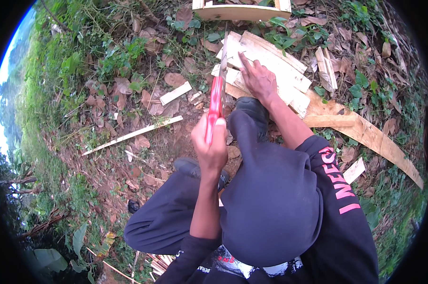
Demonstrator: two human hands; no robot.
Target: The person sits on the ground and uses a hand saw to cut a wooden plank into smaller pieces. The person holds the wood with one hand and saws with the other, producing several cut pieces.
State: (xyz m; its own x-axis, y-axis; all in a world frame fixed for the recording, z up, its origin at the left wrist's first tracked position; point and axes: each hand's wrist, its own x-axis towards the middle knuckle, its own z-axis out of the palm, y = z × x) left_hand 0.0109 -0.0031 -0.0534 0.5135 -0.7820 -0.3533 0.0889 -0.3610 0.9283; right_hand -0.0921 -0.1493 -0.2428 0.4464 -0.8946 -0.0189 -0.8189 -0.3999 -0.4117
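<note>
My left hand is closed around the red handle of a handsaw. Its narrow metal blade points away from me, seen nearly edge-on along the left ends of several pale wooden planks. Whether the teeth touch wood, I cannot tell. On top of these planks rests my right hand, index finger stretched forward and the other fingers partly bent. My dark shoe is against the near edge of the planks, and part of it is hidden by my trouser leg.
A wooden frame or box stands at the far edge. To the right lies a long curved board with a short batten across it. A thin strip and a small offcut lie left among leaves. More sticks lie behind me.
</note>
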